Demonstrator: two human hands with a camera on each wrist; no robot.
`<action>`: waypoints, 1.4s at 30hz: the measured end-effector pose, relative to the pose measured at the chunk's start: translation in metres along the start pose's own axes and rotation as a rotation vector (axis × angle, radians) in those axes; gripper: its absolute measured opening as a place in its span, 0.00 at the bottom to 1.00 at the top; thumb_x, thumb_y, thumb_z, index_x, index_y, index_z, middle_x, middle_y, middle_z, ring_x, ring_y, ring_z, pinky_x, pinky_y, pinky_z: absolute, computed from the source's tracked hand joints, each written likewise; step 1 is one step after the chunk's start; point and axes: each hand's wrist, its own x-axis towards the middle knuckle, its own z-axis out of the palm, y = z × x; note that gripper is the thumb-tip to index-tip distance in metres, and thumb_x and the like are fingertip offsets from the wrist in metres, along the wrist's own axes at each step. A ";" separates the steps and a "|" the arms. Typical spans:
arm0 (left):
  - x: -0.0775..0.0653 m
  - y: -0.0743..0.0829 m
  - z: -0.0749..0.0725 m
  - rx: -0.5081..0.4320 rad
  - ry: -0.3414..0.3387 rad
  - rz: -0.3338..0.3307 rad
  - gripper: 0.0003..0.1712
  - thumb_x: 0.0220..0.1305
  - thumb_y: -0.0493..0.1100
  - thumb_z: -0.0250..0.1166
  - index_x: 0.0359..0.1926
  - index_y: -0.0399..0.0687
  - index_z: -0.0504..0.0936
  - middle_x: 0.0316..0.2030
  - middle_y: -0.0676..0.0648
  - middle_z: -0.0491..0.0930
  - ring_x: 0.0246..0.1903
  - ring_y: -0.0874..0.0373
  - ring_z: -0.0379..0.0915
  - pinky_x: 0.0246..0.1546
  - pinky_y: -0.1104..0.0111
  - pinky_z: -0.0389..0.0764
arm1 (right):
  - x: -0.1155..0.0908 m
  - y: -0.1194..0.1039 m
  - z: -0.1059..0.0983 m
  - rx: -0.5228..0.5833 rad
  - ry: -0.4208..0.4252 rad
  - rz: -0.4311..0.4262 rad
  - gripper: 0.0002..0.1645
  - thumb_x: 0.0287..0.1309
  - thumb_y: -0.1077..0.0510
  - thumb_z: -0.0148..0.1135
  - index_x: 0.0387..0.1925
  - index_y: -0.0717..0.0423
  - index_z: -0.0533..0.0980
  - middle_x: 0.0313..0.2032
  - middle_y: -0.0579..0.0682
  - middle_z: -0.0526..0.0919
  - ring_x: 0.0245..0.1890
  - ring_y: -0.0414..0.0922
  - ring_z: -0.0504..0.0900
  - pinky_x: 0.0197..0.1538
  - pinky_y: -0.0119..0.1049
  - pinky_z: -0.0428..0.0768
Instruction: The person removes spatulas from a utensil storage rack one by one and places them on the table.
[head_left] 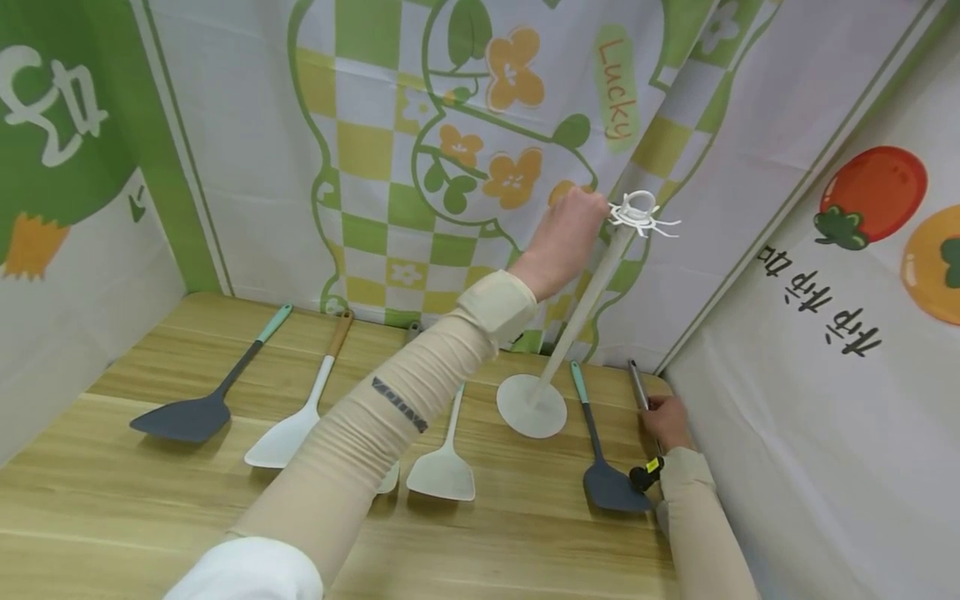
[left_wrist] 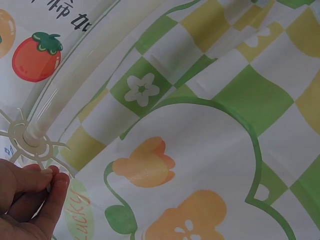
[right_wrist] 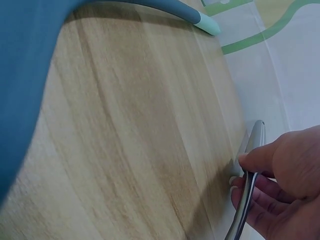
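Observation:
My left hand [head_left: 564, 242] is raised at the top of a white utensil stand [head_left: 581, 312]. Its thumb and fingers pinch one of the hooks on the stand's ring [left_wrist: 31, 140], as the left wrist view shows. The pole leans, and its round base [head_left: 531, 407] is down by the table's back edge. At the far right, my right hand [head_left: 667, 422] pinches the metal handle of a utensil [right_wrist: 244, 207] between thumb and fingers. My wrist and arm hide its head, so its kind cannot be told. Just left of that hand lies a dark spatula [head_left: 613, 487] with a mint handle end.
Several spatulas lie along the wooden table [head_left: 480, 550]: a dark one [head_left: 187, 417], a white one [head_left: 283, 435] with a wooden handle, a cream one [head_left: 442, 472], and one mostly behind my left arm. Printed cloth walls [head_left: 240, 167] enclose the back and sides.

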 end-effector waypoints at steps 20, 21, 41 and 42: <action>0.000 0.002 0.001 0.007 -0.006 -0.011 0.16 0.75 0.28 0.51 0.44 0.40 0.86 0.43 0.43 0.87 0.43 0.52 0.81 0.41 0.68 0.85 | -0.008 0.006 -0.003 0.040 -0.014 -0.002 0.23 0.55 0.68 0.62 0.50 0.82 0.78 0.45 0.76 0.82 0.47 0.70 0.81 0.51 0.59 0.82; 0.000 0.001 0.001 0.010 -0.005 -0.012 0.16 0.75 0.28 0.51 0.44 0.40 0.86 0.43 0.43 0.87 0.43 0.52 0.81 0.41 0.68 0.85 | -0.008 0.007 -0.002 0.043 -0.011 -0.009 0.22 0.55 0.68 0.63 0.49 0.82 0.78 0.44 0.75 0.83 0.45 0.69 0.81 0.49 0.58 0.83; -0.013 -0.016 0.025 -0.101 0.109 0.155 0.22 0.70 0.26 0.53 0.60 0.38 0.81 0.61 0.43 0.80 0.64 0.49 0.73 0.69 0.71 0.69 | 0.007 -0.012 -0.005 -0.023 -0.053 -0.084 0.26 0.62 0.60 0.56 0.50 0.83 0.75 0.47 0.80 0.79 0.45 0.70 0.79 0.48 0.57 0.81; -0.014 -0.020 0.028 -0.110 0.115 0.180 0.23 0.70 0.27 0.53 0.62 0.37 0.79 0.64 0.43 0.78 0.67 0.48 0.70 0.73 0.71 0.64 | 0.007 -0.014 -0.007 -0.002 -0.058 -0.094 0.27 0.63 0.60 0.55 0.54 0.83 0.74 0.50 0.80 0.78 0.49 0.71 0.79 0.51 0.58 0.81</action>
